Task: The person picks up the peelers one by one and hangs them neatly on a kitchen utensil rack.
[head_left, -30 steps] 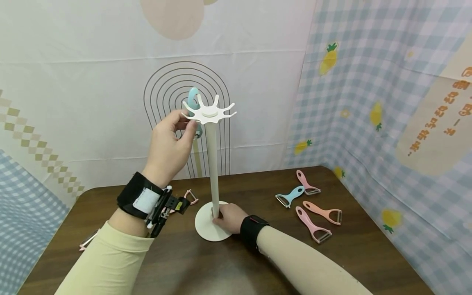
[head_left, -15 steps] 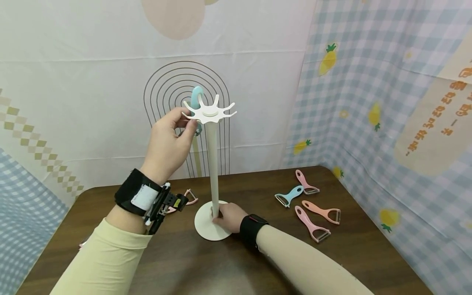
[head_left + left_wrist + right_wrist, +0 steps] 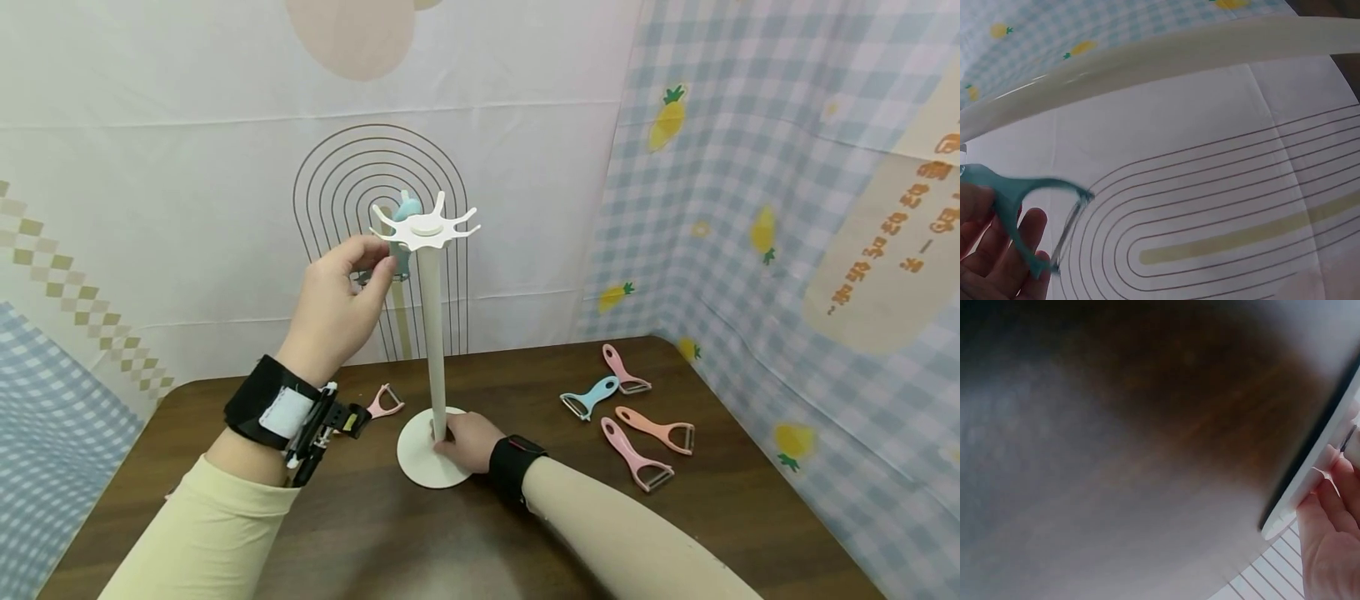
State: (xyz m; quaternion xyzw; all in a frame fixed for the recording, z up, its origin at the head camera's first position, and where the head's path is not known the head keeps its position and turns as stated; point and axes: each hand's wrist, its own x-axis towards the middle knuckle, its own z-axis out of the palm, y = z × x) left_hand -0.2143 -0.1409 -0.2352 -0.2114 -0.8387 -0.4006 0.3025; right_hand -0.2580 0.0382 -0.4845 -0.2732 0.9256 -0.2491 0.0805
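A white stand with curved hooks around its top rises from a round base. At the hooks on its far left side, my left hand pinches a light blue peeler, its blade end downward. The left wrist view shows the Y-shaped peeler head between thumb and fingers. Whether the handle's hole sits over a hook is hidden behind the stand's top. Low on the pole, my right hand grips the stand just above its base; fingers also appear beside the base rim in the right wrist view.
On the table's right lie a pink peeler, an orange peeler, a blue peeler and another pink peeler. A pink peeler lies behind my left wrist. Patterned cloth hangs behind the table.
The light blue peeler has dropped lower behind the hooks, its handle loop moving down from above them. My left hand has lowered slightly with it. My right hand has stayed on the pole.
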